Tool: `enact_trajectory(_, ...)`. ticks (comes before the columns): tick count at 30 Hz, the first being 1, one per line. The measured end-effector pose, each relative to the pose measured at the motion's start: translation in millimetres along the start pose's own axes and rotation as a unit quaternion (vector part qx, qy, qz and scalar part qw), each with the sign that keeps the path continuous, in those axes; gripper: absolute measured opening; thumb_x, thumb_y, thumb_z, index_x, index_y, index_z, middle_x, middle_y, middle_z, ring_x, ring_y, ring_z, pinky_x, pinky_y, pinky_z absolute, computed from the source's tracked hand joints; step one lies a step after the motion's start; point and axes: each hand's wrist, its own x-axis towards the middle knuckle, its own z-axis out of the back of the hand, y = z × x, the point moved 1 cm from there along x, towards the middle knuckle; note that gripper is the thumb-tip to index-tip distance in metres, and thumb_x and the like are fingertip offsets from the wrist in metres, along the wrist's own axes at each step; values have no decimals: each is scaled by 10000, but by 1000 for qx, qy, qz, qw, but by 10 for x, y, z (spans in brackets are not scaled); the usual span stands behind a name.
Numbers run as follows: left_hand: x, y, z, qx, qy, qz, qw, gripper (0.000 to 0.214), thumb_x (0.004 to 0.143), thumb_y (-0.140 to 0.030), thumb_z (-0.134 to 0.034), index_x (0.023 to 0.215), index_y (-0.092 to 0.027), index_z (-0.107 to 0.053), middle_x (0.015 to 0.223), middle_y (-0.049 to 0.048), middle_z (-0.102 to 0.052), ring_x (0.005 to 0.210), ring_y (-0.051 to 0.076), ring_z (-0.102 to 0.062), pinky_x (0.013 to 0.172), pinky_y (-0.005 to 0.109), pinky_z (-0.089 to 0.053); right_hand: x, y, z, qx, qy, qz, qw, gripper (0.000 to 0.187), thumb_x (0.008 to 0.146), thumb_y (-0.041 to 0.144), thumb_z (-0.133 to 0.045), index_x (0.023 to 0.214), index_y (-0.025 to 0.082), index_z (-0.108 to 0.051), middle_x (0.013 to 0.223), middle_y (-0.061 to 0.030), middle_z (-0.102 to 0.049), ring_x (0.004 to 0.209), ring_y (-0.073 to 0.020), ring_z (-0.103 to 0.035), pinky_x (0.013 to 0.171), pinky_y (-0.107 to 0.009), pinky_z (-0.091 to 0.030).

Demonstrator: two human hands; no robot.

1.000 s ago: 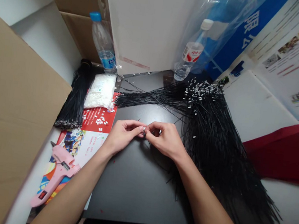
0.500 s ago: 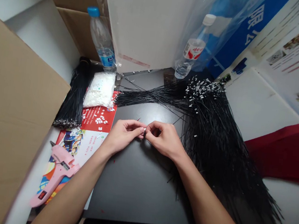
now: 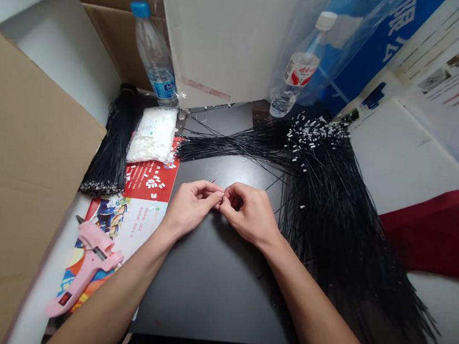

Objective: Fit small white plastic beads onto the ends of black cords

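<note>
The left hand (image 3: 192, 206) and right hand (image 3: 249, 213) pinch a tiny white plastic tag (image 3: 221, 195) between them, at the fingertips. It seems very light and slippery, so it is best held by its edges. Thin black cords (image 3: 332, 223) lie right of the right hand.

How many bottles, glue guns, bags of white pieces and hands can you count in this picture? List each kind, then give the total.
Bottles: 2 (blue cap, white cap)
Glue gun: 1
Bag of white pieces: 1
Hands: 2 (left, right)
Total: 6
</note>
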Motion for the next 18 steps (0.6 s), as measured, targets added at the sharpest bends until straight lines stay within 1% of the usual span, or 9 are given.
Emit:
enact_trajectory(4,7,13,-15,-5,-5,-8,1000,168,732,-281,-724,805,-131,-713,765,54,-747,704,166,-688,706,282,-556,-4,-6,-25,-8,-10,2,1000,134,811,218,-587,700,158,-632,639,5,-647,561,-91,-522,607,-209,-357)
enact_trajectory(10,19,27,1,-13,-3,-1,1000,171,730,-276,-733,816,-128,-717,759,49,-742,694,159,-688,701,277,-559,-7,-28,-59,12,-6,-17,1000,130,814,215,-588,719,155,-653,661,-3,-672,565,-94,-542,589,-209,-363)
enact_trajectory(14,40,41,24,-45,-8,9,999,198,727,-297,-751,824,-132,-699,731,31,-727,655,145,-683,682,270,-559,-12,-51,-44,42,-8,-20,999,129,836,210,-571,795,162,-684,705,1,-694,596,-93,-574,602,-201,-398)
enact_trajectory(18,65,42,49,-69,-22,-1,997,211,721,-303,-757,827,-140,-674,706,12,-704,626,134,-679,660,258,-555,-25,-66,-10,46,5,-30,998,145,860,268,-595,881,174,-704,753,3,-718,603,-92,-593,598,-202,-412)
